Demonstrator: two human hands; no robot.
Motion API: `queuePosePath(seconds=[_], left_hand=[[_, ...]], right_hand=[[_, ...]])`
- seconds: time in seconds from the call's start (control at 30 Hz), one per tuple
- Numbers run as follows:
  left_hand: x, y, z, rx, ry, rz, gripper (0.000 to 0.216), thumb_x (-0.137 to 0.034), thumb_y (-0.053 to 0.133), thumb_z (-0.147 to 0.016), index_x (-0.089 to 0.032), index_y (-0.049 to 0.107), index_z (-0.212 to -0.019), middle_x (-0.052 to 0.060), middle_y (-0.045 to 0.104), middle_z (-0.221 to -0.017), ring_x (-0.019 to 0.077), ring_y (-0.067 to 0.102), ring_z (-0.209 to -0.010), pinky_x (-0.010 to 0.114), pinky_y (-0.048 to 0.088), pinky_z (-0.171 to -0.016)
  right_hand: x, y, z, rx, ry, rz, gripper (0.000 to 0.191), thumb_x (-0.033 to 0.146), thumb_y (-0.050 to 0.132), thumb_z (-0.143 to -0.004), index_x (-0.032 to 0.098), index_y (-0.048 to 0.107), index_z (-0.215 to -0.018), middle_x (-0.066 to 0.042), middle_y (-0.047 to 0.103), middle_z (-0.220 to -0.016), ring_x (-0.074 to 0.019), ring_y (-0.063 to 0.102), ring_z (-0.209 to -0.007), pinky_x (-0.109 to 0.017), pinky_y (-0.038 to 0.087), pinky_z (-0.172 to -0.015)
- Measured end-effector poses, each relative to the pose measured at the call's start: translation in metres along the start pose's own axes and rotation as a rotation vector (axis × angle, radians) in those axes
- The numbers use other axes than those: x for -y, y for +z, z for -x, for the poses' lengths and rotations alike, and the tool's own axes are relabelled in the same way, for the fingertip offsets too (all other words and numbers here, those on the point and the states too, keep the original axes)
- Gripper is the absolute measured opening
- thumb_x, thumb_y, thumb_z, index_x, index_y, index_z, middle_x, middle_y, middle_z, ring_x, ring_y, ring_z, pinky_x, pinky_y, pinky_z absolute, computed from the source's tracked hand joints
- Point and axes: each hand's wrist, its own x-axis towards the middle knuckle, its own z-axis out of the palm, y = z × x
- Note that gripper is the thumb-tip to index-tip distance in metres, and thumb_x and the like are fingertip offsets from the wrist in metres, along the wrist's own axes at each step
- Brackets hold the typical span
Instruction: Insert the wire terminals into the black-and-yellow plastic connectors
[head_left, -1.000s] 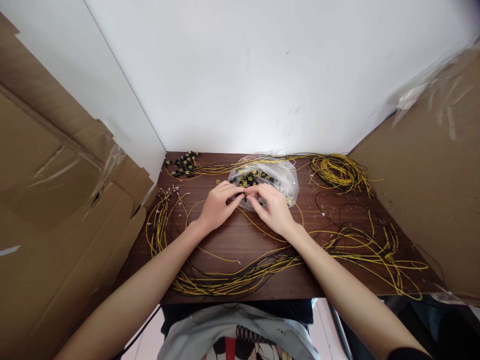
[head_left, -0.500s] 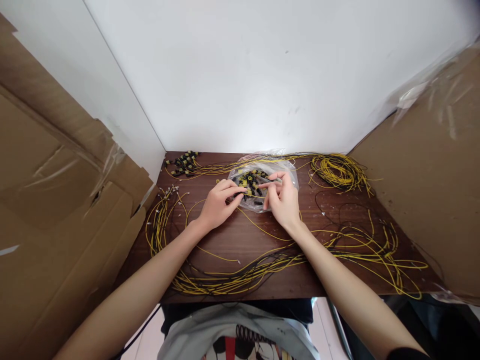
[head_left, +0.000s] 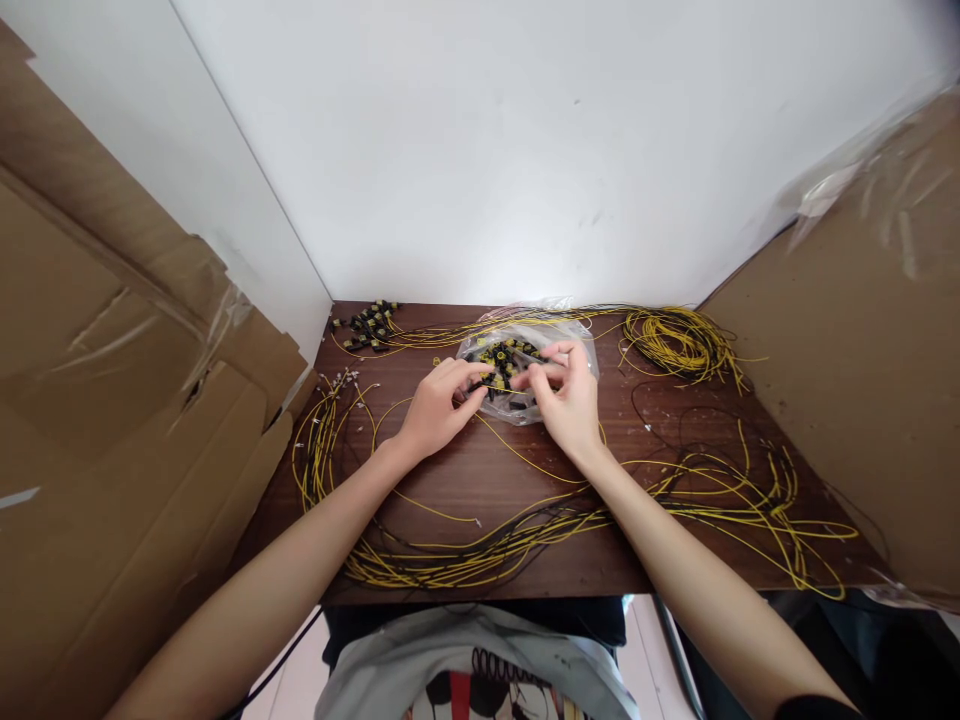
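Note:
My left hand [head_left: 444,405] is closed in a pinch over the near left part of a clear plastic bag [head_left: 577,335]. Between its thumb and fingers is a small black connector, mostly covered, with a yellow wire [head_left: 514,391] running from it toward my right hand [head_left: 568,400]. The right fingers are bent, with the thumb close to a fingertip; motion blurs them, and whether they grip the wire is unclear. Black and yellow connectors [head_left: 501,352] lie in a heap on the bag just beyond both hands.
Black and yellow wires [head_left: 450,570] stretch along the table's [head_left: 517,500] front edge. A wire bundle [head_left: 319,450] lies left, a coil [head_left: 675,340] back right, and a connector pile [head_left: 375,325] back left. Cardboard [head_left: 135,400] flanks the left, more cardboard [head_left: 847,350] the right; a white wall [head_left: 525,150] stands behind.
My right thumb has risen and moved nearer its fingertips, above the wire. My left hand stays almost in place, still pinching the connector.

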Motion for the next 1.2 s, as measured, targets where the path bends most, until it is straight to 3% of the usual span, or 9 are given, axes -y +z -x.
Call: queuePosePath(seconds=[0.1,0.23,0.4,0.57,0.7,0.87,1.07,1.13,1.2], left_hand=[[0.0004,0.0001,-0.0001,0.02,0.013,-0.018,0.022,-0.019,0.053,-0.085,-0.018,0.063,-0.105,0.002,0.055,-0.074,0.0137,0.05,-0.07,0.026,0.042,-0.068],[0.0013,-0.0002,-0.0003,0.034,0.035,-0.019,0.022,-0.018,0.051,-0.086,-0.019,0.064,-0.104,0.002,0.056,-0.075,0.0135,0.048,-0.069,0.026,0.041,-0.068],[0.0025,0.0001,-0.0003,0.025,0.036,-0.018,0.021,-0.016,0.051,-0.085,-0.018,0.064,-0.102,0.001,0.055,-0.073,0.0128,0.048,-0.067,0.026,0.041,-0.067],[0.003,0.0008,-0.0007,0.029,0.073,-0.015,0.016,-0.014,0.051,-0.085,-0.017,0.065,-0.093,0.001,0.057,-0.071,0.0127,0.048,-0.067,0.026,0.04,-0.067],[0.0025,0.001,-0.0009,0.029,0.071,-0.014,0.017,-0.015,0.051,-0.086,-0.017,0.065,-0.094,0.001,0.058,-0.071,0.0126,0.048,-0.067,0.026,0.04,-0.067],[0.0027,0.0008,-0.0006,0.039,0.068,-0.013,0.017,-0.016,0.051,-0.086,-0.016,0.066,-0.094,0.003,0.063,-0.078,0.0133,0.05,-0.07,0.028,0.041,-0.071],[0.0024,0.0006,-0.0006,0.037,0.08,-0.002,0.017,-0.016,0.051,-0.086,-0.017,0.066,-0.093,0.003,0.064,-0.079,0.0136,0.051,-0.071,0.028,0.042,-0.07],[0.0021,0.0006,-0.0008,0.035,0.086,0.004,0.017,-0.016,0.052,-0.086,-0.018,0.066,-0.094,0.003,0.064,-0.079,0.0136,0.051,-0.071,0.027,0.042,-0.069],[0.0021,0.0007,-0.0009,0.033,0.088,0.008,0.017,-0.015,0.052,-0.086,-0.018,0.067,-0.094,0.003,0.064,-0.08,0.0136,0.051,-0.072,0.027,0.042,-0.068]], right_hand=[[0.0046,-0.0008,-0.0009,-0.031,-0.004,-0.102,0.027,0.025,0.047,-0.088,0.023,0.034,-0.111,-0.003,0.071,-0.09,-0.0126,0.065,-0.053,-0.037,0.053,-0.078],[0.0061,-0.0034,0.0002,0.008,0.038,-0.132,0.028,0.022,0.043,-0.087,0.026,0.03,-0.111,-0.007,0.065,-0.116,-0.0099,0.056,-0.042,-0.031,0.049,-0.048],[0.0022,-0.0062,-0.0014,-0.063,0.062,0.049,0.027,0.006,0.041,-0.07,0.024,0.031,-0.088,-0.004,0.071,-0.104,-0.009,0.05,-0.041,-0.026,0.04,-0.044],[0.0009,-0.0055,-0.0031,-0.056,0.162,-0.138,0.022,0.01,0.04,-0.067,0.023,0.028,-0.08,-0.005,0.071,-0.098,-0.01,0.055,-0.042,-0.02,0.028,-0.032],[0.0048,-0.0053,-0.0017,-0.006,0.215,-0.227,0.023,0.008,0.039,-0.064,0.023,0.023,-0.073,-0.004,0.072,-0.097,-0.0066,0.047,-0.03,-0.02,0.023,-0.027],[0.0042,-0.0054,-0.0012,-0.021,0.208,-0.217,0.023,0.007,0.039,-0.063,0.022,0.023,-0.068,-0.004,0.073,-0.09,-0.0043,0.041,-0.023,-0.025,0.041,-0.036],[-0.0003,-0.002,-0.0038,0.005,0.223,-0.308,0.021,0.01,0.043,-0.066,0.023,0.028,-0.073,-0.004,0.069,-0.107,-0.0079,0.049,-0.03,-0.023,0.035,-0.031],[-0.0012,-0.0018,-0.005,0.0,0.139,-0.202,0.017,0.01,0.045,-0.069,0.022,0.037,-0.078,-0.004,0.068,-0.108,-0.0126,0.062,-0.047,-0.027,0.048,-0.045],[-0.003,-0.002,-0.0058,0.017,0.017,-0.012,0.016,0.008,0.046,-0.07,0.021,0.047,-0.079,-0.005,0.069,-0.106,-0.0192,0.069,-0.077,-0.036,0.053,-0.071]])
